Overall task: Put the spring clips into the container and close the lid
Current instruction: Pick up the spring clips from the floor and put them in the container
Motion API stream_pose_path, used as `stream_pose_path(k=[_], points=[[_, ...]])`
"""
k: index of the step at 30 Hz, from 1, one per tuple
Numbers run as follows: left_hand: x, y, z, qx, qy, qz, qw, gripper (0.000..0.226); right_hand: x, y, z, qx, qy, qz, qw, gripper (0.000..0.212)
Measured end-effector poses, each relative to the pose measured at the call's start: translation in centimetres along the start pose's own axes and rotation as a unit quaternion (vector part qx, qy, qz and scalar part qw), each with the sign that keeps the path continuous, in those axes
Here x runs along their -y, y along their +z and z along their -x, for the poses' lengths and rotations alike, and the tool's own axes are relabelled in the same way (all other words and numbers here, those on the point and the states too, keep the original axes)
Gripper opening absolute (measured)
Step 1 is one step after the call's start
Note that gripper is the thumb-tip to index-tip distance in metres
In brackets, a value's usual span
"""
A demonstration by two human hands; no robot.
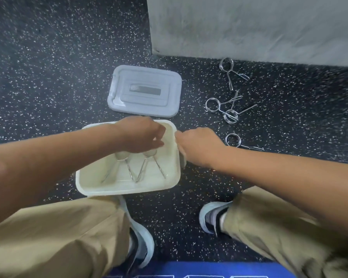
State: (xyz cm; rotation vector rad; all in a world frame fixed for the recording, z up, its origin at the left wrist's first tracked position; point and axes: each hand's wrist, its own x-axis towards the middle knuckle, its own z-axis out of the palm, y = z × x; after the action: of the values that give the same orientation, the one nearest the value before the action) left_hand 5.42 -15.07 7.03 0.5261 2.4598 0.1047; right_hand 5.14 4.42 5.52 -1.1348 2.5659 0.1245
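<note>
A cream container (129, 190) stands open on the speckled floor between my knees. Two spring clips (129, 167) (152, 165) lie on its bottom, rings away from me and partly hidden by my left hand (141, 135). That hand hovers over the container's far half, fingers loosely apart and pointing down. My right hand (197, 142) grips the container's right rim by its side handle. The grey lid (145, 91) lies flat just beyond the container. Several more spring clips lie loose on the floor to the right: one far (228, 70), a crossed pair (223, 108), one near my right wrist (234, 141).
A grey wall or block (249, 27) rises at the back right, close to the farthest clip. My khaki trouser legs and shoes (213, 215) flank the container. A blue mat (189, 269) lies at the bottom edge.
</note>
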Motion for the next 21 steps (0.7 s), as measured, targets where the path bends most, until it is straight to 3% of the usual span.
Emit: stream_pose_path(k=[13,17,21], points=[[-8.0,-2.2,-9.2,0.039,0.046,0.014,0.998,0.029,-13.4,5.7,7.3,0.06,0.172,-0.004,0.983,0.023],[-8.7,-1.4,-13.8,0.029,0.026,0.071,0.997,0.027,-15.7,8.2,7.8,0.088,0.168,0.004,0.982,0.021],[-9.1,-0.5,-18.4,-0.028,-0.017,0.072,0.997,0.024,-17.2,10.5,8.3,0.145,0.16,-0.017,0.976,0.041]])
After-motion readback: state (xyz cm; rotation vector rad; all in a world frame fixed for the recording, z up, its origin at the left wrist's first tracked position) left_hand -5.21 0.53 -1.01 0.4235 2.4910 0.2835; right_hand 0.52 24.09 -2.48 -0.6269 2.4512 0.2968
